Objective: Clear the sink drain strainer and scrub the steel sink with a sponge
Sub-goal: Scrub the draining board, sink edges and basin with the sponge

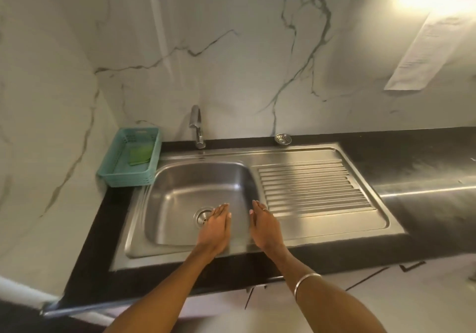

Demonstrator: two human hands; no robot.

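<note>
The steel sink point(180, 185) is set into a black counter, with a ribbed drainboard point(314, 185) on its right. The round drain point(202, 216) lies near the basin's front. My left hand point(216, 225) hovers flat over the basin, its fingertips at the drain's right edge, holding nothing. Just to its right, my right hand point(264, 225) is held flat over the basin's right wall, also holding nothing. A steel drain strainer point(282, 139) sits on the counter behind the drainboard. A green sponge point(140, 154) lies in a teal basket point(113, 175) left of the sink.
A chrome tap point(197, 126) stands behind the basin at the marble wall. The black counter point(412, 157) stretches to the right. A printed paper sheet point(422, 51) hangs on the wall at upper right. Cabinet fronts run below the counter edge.
</note>
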